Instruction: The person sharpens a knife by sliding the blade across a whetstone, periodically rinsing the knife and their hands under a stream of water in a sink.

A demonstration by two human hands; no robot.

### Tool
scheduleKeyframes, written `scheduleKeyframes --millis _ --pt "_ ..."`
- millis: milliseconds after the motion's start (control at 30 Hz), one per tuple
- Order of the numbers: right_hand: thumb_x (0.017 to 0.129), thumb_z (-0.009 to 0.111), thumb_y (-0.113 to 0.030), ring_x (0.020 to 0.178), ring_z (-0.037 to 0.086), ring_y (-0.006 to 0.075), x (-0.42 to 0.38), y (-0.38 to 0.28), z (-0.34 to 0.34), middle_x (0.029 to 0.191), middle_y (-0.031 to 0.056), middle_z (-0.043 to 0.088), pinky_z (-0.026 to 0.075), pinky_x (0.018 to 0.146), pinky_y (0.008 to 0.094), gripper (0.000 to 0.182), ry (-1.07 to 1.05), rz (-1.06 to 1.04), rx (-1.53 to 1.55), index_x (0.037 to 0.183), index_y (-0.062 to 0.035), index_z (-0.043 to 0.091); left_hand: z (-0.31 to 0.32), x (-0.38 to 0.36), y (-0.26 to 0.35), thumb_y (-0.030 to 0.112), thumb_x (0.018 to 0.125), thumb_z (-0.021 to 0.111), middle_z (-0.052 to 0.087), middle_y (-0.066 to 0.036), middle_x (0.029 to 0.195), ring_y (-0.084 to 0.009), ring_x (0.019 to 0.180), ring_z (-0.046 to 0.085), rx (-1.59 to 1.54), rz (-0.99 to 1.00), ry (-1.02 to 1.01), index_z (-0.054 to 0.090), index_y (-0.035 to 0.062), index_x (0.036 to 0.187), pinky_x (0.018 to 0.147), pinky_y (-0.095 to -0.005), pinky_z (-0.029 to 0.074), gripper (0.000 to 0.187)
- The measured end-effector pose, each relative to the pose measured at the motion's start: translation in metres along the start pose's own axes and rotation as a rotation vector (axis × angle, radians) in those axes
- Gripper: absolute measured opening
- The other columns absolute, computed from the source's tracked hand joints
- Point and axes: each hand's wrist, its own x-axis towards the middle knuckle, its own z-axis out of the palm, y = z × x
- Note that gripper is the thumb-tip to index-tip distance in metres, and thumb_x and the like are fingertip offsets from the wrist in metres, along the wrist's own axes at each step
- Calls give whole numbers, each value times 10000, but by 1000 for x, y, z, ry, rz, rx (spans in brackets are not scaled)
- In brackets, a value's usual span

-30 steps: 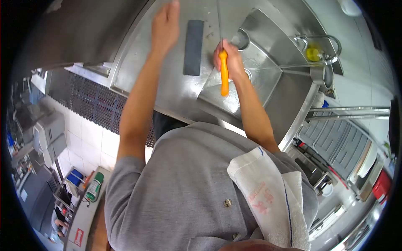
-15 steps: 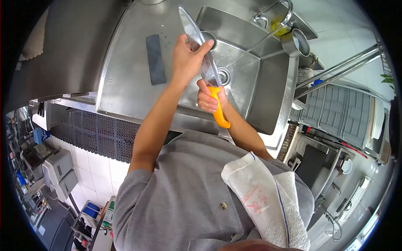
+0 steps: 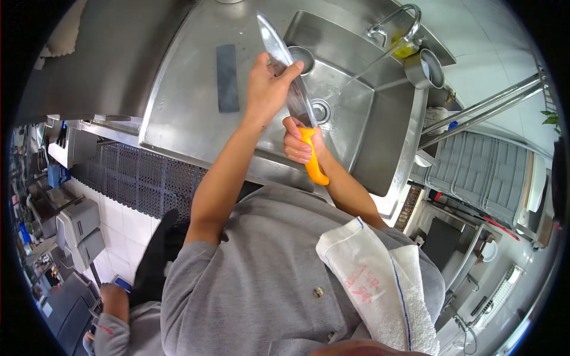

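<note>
Steel wash-up station, two bare hands at work, seen from above. Kitchen knife (image 3: 313, 155) in both hands, over the left part of the sink (image 3: 380, 151), tip pointing away from the body and slightly left. Right hand (image 3: 301, 143) closed round the yellow handle, fingers wrapped, butt of the handle sticking out towards the torso. Left hand (image 3: 268, 88) pinches the blade about midway, thumb laid along the near face; fingertips at the other side partly hidden, so their exact contact cannot be told.

Left of the hands, a dark grey sharpening stone (image 3: 227, 78) lies flat on the steel desk (image 3: 184, 89), long side running roughly away from the body, touched by neither hand. Round metal container (image 3: 303, 60) just beyond the blade, at the sink's left side. Drain (image 3: 320, 111) right of the blade. Thin stream of water falls from the curved faucet (image 3: 418, 24) into the basin. Metal pot (image 3: 428, 69) near the far right corner, tilted, mouth to the right.

White towel (image 3: 362, 261) with red print and blue stripe hangs over the person's right front. Lower left, behind, a second person's hand (image 3: 113, 293) beside a small blue-screened device (image 3: 123, 283)
</note>
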Motion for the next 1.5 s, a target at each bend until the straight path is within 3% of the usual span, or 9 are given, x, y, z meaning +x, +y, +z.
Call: scheduleKeyframes --millis 600,700,767,800,867,967,1067,1267,1500 --pt "949 538 -377 404 424 140 25 7 2 551 31 424 391 360 275 322 110 88 -50 880 -78 442 -56 2 -7 259 879 734 669 -93 951 -126 851 612 12 -84 60 527 -25 1199 749 -307 515 475" --pt "950 590 -325 421 485 152 39 -11 23 604 53 509 437 375 286 288 505 61 -165 1007 -63 486 -107 17 -25 367 919 677 645 -83 1083 -159 945 612 27 -81 224 508 -3 1342 758 -302 507 587" --pt "954 572 -301 428 487 182 59 -23 41 617 87 520 438 383 322 510 1142 78 -781 1417 -142 432 -150 22 -31 384 934 646 629 -89 1155 -195 1015 607 254 83 476 560 25 1300 817 -314 497 521" --pt "954 572 -301 428 487 182 66 -27 40 617 87 520 438 383 322 510 1145 88 -781 1417 -142 432 -163 22 -28 384 934 646 629 -89 1155 -195 1015 607 250 77 483 560 25 1300 817 -314 497 521" --pt "969 534 -237 538 605 295 80 -32 31 802 194 603 518 497 405 601 1236 344 -1759 1522 -248 301 -184 22 -21 399 942 619 604 -111 1254 -243 1117 586 771 359 399 555 46 1321 914 -366 471 522" --pt "969 515 -217 707 655 398 83 -20 1 981 269 568 547 639 477 570 967 185 -2536 1501 -298 329 -198 34 -44 446 948 577 555 -123 1348 -272 1218 543 1278 796 89 543 74 1344 1021 -428 418 544" --pt "961 525 -229 836 641 471 99 2 -10 1072 312 505 531 734 541 573 934 459 -2499 1497 -310 337 -206 38 -68 397 958 562 435 -96 1494 -269 1366 420 1333 802 -128 459 105 1438 1105 -458 340 571" --pt "975 528 -235 784 620 505 76 25 -23 1019 320 484 514 741 540 557 931 471 -2468 1496 -291 340 -214 33 -89 486 965 492 384 -52 1538 -214 1446 306 1526 630 -192 454 100 1438 1170 -502 234 611" --pt "962 525 -106 826 570 408 -56 69 51 1046 281 470 500 769 462 605 943 556 -2424 1524 -203 322 -140 -72 -79 514 932 509 472 -80 1475 -206 1424 350 1435 681 -462 539 53 1355 1171 -503 229 627"
